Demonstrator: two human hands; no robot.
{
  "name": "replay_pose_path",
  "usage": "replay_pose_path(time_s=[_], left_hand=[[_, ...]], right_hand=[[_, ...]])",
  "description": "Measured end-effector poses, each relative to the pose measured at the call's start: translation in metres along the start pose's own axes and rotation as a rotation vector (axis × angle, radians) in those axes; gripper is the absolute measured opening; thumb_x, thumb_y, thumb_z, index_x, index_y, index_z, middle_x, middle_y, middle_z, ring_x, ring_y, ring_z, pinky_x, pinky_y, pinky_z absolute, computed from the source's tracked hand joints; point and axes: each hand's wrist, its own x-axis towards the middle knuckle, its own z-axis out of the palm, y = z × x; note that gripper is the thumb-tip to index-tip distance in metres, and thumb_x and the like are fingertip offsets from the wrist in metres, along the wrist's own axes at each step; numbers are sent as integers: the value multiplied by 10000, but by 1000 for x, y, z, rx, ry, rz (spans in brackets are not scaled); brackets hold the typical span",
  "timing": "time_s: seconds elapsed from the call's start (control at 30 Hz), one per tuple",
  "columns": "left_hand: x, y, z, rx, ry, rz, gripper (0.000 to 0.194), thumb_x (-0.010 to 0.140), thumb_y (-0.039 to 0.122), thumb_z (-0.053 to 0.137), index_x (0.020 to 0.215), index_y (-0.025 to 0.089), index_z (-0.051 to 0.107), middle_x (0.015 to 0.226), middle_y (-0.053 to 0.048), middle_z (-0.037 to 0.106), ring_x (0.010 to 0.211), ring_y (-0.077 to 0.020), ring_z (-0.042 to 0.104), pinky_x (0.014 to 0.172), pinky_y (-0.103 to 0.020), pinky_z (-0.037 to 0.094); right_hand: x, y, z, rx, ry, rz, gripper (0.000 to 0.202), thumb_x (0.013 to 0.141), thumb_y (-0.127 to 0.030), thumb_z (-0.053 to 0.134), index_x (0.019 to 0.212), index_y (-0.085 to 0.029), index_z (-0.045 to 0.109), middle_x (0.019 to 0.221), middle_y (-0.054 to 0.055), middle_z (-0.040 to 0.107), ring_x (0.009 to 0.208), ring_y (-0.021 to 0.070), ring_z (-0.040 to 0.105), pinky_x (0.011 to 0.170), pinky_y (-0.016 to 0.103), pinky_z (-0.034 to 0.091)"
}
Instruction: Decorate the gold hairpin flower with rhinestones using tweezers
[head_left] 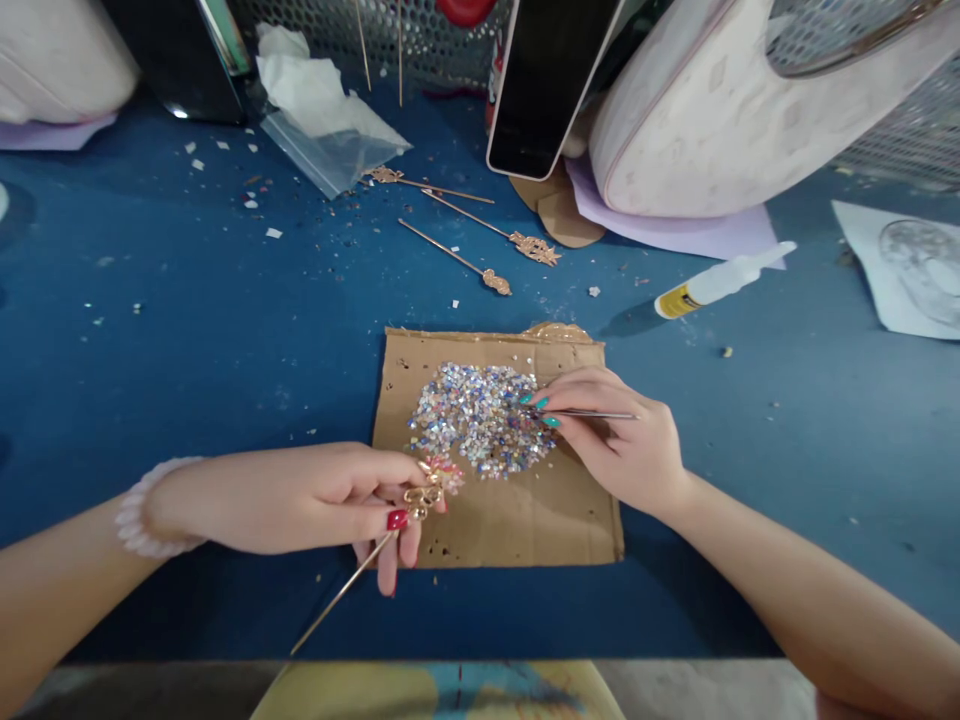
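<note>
My left hand [330, 500], with red nails and a pale bead bracelet at the wrist, pinches a gold hairpin [424, 497] by its ornamental head; the long stem points down to the left. Pink pieces show at the ornament's tip. My right hand [619, 435], with teal nails, holds a thin metal tool [596, 414] between its fingers. The tool's working tip is hidden by the fingertips at the right edge of a pile of glittering rhinestones [476, 415]. That pile lies on a piece of brown cardboard [517, 530].
Several gold hairpins, one of them here [495, 280], lie behind the cardboard. A glue bottle [697, 290] stands at the right. Farther back are a phone [551, 80], a white bag [712, 120] and a plastic bag with tissue [322, 150].
</note>
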Motion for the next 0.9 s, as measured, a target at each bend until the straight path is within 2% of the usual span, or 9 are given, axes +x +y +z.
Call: replay_pose_path(time_s=[0.23, 0.43, 0.57, 0.9], left_hand=[[1, 0, 0, -30, -8, -20, 268, 1243, 499, 639, 1350, 255, 675, 1318, -137, 898, 958, -265, 940, 894, -370, 722], [0, 2, 0, 5, 6, 6, 277, 1248, 528, 633, 1322, 265, 679, 1272, -119, 903, 907, -260, 936, 867, -370, 709], [-1, -1, 0, 5, 0, 10, 302, 1262, 542, 612, 1383, 269, 662, 1278, -125, 895, 919, -262, 938, 863, -365, 706], [-2, 2, 1, 21, 9, 5, 266, 1260, 481, 618, 1363, 245, 688, 1280, -132, 913, 933, -270, 946, 905, -373, 713]], right_hand=[[-1, 3, 1, -5, 11, -91, 283, 1082, -26, 725, 1130, -273, 853, 1026, 37, 940, 962, 224, 916, 880, 372, 760], [-1, 3, -1, -3, -2, -96, 362, 1043, 2, 724, 1182, -299, 868, 1047, 29, 944, 970, 250, 918, 899, 422, 774], [0, 3, -2, -13, 22, -131, 330, 1050, -9, 736, 1171, -292, 855, 1028, 36, 937, 956, 250, 908, 871, 416, 764], [-1, 7, -3, -18, 57, -101, 225, 1107, -95, 738, 1141, -288, 849, 1042, 53, 937, 954, 250, 906, 869, 426, 771]])
